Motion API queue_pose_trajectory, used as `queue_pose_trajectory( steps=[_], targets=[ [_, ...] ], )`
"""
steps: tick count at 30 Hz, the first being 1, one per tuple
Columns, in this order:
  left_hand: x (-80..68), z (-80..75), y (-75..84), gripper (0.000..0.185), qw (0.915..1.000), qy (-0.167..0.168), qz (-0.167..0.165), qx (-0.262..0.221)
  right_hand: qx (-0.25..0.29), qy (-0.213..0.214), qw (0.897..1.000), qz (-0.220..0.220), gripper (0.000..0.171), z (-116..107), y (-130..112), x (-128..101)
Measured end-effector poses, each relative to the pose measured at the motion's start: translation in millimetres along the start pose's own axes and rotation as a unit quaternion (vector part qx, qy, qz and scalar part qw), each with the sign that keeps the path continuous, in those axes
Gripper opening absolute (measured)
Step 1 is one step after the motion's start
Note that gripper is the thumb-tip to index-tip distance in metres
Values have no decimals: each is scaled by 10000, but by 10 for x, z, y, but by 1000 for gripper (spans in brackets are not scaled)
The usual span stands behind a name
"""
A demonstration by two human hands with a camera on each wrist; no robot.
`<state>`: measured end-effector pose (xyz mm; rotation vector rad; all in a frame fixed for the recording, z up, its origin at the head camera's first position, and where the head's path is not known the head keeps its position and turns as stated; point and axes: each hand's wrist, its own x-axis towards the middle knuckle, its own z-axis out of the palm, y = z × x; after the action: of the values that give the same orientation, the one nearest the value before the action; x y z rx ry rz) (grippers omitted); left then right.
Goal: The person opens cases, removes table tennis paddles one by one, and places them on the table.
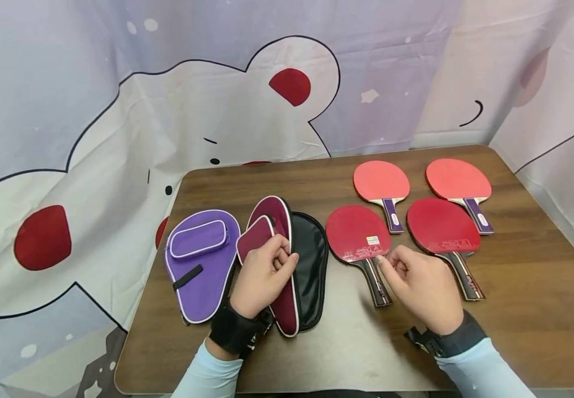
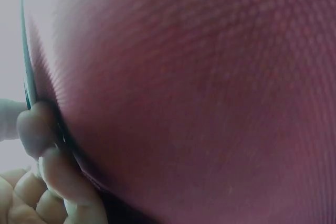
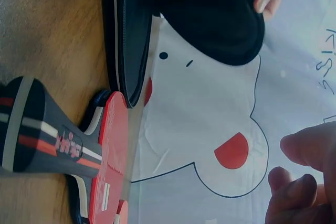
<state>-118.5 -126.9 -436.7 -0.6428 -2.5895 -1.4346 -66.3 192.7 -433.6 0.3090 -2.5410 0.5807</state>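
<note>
Maroon paddle case point(image 1: 279, 260) lies on the table point(image 1: 515, 309) left of centre, overlapping a black case point(image 1: 311, 265), with a purple case point(image 1: 199, 260) just beside it on the left; whether any case holds a paddle cannot be told. Head view: left hand point(image 1: 262, 276) rests on the maroon case, fingers curled and pinching its white-piped edge near the middle. Right hand point(image 1: 423, 287) sits near the dark handle of the nearest dark red paddle point(image 1: 358, 235), fingers loosely curled, forefinger tip touching or just beside the blade's lower edge; nothing gripped. Second dark red paddle point(image 1: 443, 226) lies just to the right, and two lighter red paddles point(image 1: 381, 182) with purple handles lie behind, all flat and apart from each other. Bear-print cloth point(image 1: 117, 138) hangs behind the table. Left wrist view: frame almost filled by blurred maroon weave point(image 2: 199, 87), with fingertips point(image 2: 39, 129) clamped on the case's edge at lower left, a grip the head view shows less closely. Right wrist view: low across the table, the striped paddle handle point(image 3: 47, 135) and red blade seen edge-on, the black case point(image 3: 210, 14) lifted open beyond it with left fingertips at its rim; right fingers point(image 3: 302, 177) at lower right bent, holding nothing.
</note>
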Motion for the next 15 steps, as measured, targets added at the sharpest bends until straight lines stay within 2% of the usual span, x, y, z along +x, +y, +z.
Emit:
queue_pose_trajectory(
  steps=[7, 13, 15],
  targets=[
    [127, 241, 34, 12, 9951, -70, 193, 967, -10, 74, 10000, -46, 28, 14, -18, -9],
    [205, 417, -4, 17, 9910, -310, 290, 1270, 123, 151, 9998, -93, 27, 37, -27, -13],
    [229, 508, -79, 17, 9889, -324, 354, 1405, 157, 147, 9997, -64, 28, 48, -31, -15]
  ],
)
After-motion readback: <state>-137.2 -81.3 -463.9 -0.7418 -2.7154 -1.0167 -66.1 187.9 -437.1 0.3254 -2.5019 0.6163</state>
